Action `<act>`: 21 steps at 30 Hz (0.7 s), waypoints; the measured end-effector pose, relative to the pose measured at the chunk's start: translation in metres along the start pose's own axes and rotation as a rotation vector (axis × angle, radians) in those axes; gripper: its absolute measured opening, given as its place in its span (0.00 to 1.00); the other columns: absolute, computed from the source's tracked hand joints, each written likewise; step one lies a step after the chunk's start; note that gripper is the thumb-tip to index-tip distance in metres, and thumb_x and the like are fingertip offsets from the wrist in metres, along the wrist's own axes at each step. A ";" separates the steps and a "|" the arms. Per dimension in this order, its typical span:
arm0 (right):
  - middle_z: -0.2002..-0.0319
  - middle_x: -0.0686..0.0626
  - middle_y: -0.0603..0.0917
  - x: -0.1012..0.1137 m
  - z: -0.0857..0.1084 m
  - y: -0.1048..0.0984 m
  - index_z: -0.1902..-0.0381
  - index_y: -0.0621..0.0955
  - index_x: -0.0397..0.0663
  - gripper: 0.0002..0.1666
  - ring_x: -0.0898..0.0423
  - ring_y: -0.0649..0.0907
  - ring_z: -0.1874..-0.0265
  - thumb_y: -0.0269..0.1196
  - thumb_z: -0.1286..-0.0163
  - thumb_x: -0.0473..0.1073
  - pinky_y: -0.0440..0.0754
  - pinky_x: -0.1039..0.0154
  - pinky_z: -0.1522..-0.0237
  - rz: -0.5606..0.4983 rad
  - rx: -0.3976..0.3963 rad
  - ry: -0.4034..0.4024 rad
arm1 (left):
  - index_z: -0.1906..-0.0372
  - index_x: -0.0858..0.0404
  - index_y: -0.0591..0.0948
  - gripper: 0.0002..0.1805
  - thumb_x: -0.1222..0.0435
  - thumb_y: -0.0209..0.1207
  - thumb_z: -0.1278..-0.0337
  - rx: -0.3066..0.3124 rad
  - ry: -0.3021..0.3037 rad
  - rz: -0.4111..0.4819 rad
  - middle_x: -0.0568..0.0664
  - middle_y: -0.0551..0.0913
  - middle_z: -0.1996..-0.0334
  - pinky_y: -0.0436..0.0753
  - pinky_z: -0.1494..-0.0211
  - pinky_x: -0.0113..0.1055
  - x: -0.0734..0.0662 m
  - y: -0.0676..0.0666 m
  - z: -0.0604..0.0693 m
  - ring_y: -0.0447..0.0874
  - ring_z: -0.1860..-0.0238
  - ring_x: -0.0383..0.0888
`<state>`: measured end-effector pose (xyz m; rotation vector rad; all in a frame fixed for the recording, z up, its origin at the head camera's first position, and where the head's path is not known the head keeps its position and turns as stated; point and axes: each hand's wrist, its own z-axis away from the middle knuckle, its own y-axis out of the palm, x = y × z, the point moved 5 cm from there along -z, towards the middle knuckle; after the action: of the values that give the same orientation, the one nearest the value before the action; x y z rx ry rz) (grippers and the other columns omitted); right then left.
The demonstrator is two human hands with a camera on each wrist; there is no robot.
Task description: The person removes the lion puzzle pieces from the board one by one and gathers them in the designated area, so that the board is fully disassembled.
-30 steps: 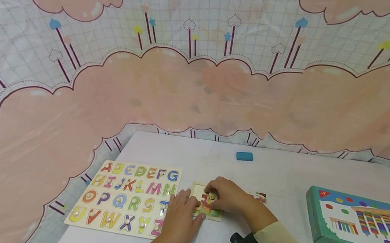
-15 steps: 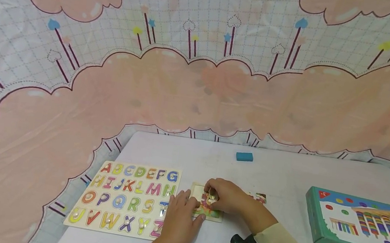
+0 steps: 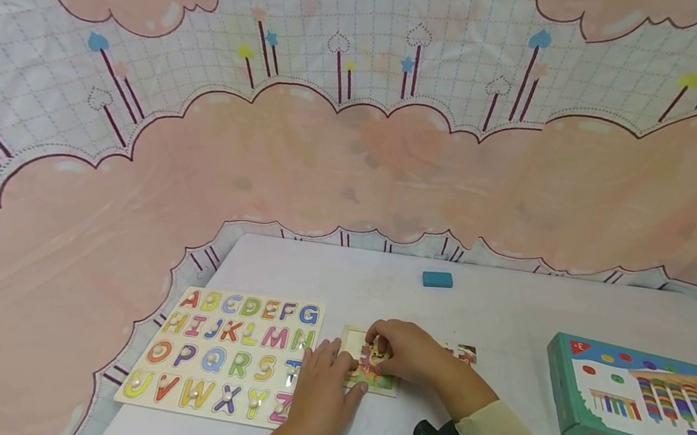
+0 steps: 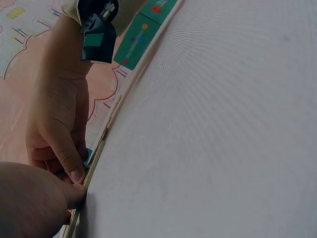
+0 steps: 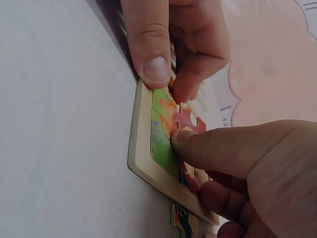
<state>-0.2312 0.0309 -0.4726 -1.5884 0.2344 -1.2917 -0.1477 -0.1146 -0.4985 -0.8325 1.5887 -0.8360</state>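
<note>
A small wooden jigsaw puzzle board with a pale rim lies mid-table. My left hand steadies its left side; in the right wrist view the thumb presses the rim and a bent finger touches the pieces. With thumb and fingers my right hand pinches a jigsaw piece bearing part of a yellowish animal picture, low over the board. Green and red pieces lie inside the frame. Much of the held piece is hidden by the fingers.
Loose jigsaw pieces lie just right of the board, partly behind the right wrist. An alphabet peg board sits at the left. A blue block is at the back, and a green toy box at the right.
The right hand turns and shifts the pinched piece slightly over the same spot on the board. The left hand stays in place.
</note>
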 end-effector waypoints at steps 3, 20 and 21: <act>0.65 0.56 0.78 0.000 0.000 0.000 0.50 0.83 0.55 0.23 0.57 0.77 0.65 0.81 0.39 0.37 0.79 0.59 0.60 0.008 -0.005 0.009 | 0.52 0.59 0.81 0.14 0.55 0.70 0.31 -0.005 0.005 0.004 0.64 0.72 0.26 0.54 0.18 0.66 -0.001 -0.001 0.000 0.62 0.21 0.66; 0.64 0.58 0.81 -0.001 0.002 0.001 0.52 0.79 0.58 0.15 0.58 0.79 0.64 0.69 0.28 0.33 0.81 0.60 0.59 -0.035 -0.041 -0.043 | 0.51 0.59 0.81 0.15 0.55 0.70 0.32 -0.012 0.013 0.016 0.65 0.72 0.26 0.54 0.18 0.67 -0.003 -0.005 0.002 0.62 0.21 0.67; 0.64 0.58 0.81 -0.002 0.002 0.002 0.52 0.79 0.58 0.15 0.57 0.79 0.64 0.68 0.28 0.32 0.81 0.60 0.59 -0.049 -0.042 -0.048 | 0.51 0.59 0.81 0.15 0.55 0.70 0.32 -0.011 0.012 0.015 0.65 0.72 0.26 0.54 0.18 0.66 -0.003 -0.004 0.002 0.62 0.21 0.66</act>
<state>-0.2299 0.0326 -0.4747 -1.6679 0.1952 -1.2918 -0.1453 -0.1143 -0.4938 -0.8241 1.6096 -0.8240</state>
